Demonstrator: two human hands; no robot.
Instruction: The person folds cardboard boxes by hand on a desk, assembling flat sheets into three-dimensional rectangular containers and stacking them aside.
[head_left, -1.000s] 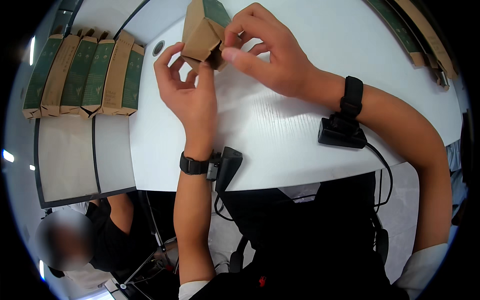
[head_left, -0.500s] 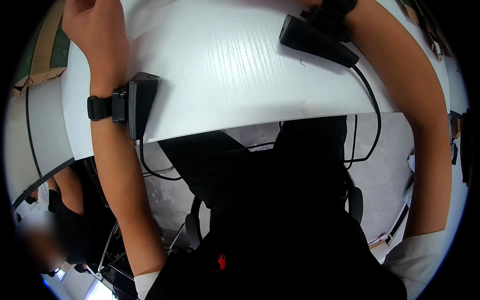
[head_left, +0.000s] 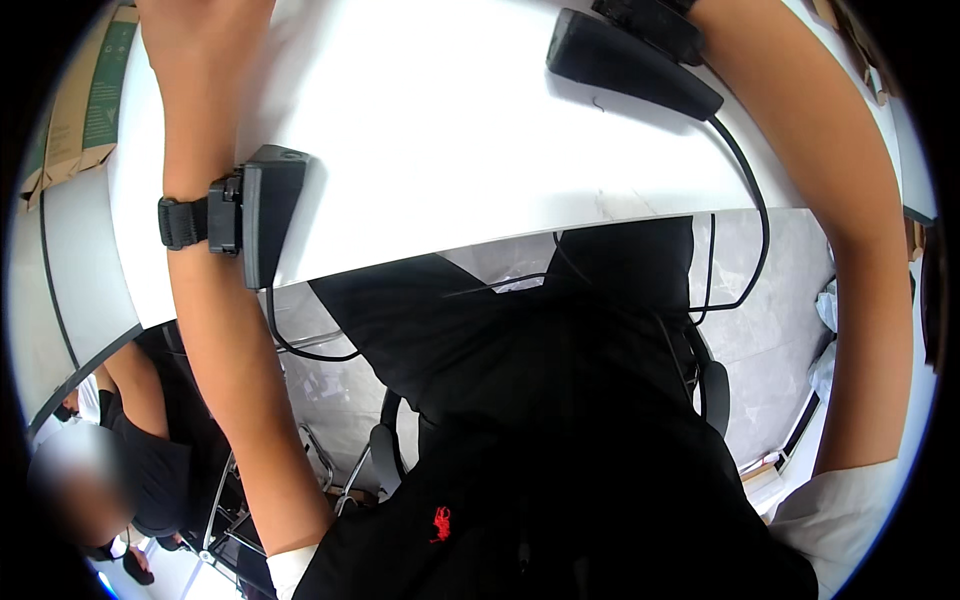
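Now the view tilts steeply down, so both hands sit at the very top rim. At about eleven o'clock the left hand (head_left: 200,40) shows only its heel and wrist on the white desk (head_left: 450,150); its fingers are cut off by the rim, so I cannot tell whether that grip is wide, narrow or holding anything. The right hand is out of view past one o'clock — only its forearm runs down the right side. A black wrist device (head_left: 262,215) is strapped to the left wrist at nine o'clock, with a black cable (head_left: 300,345) hanging below the desk edge. A second black device (head_left: 630,65) lies by the right wrist at twelve o'clock. Brown-and-green cartons (head_left: 85,100) lie at ten o'clock, well apart from the left hand. Another person sits at seven o'clock.
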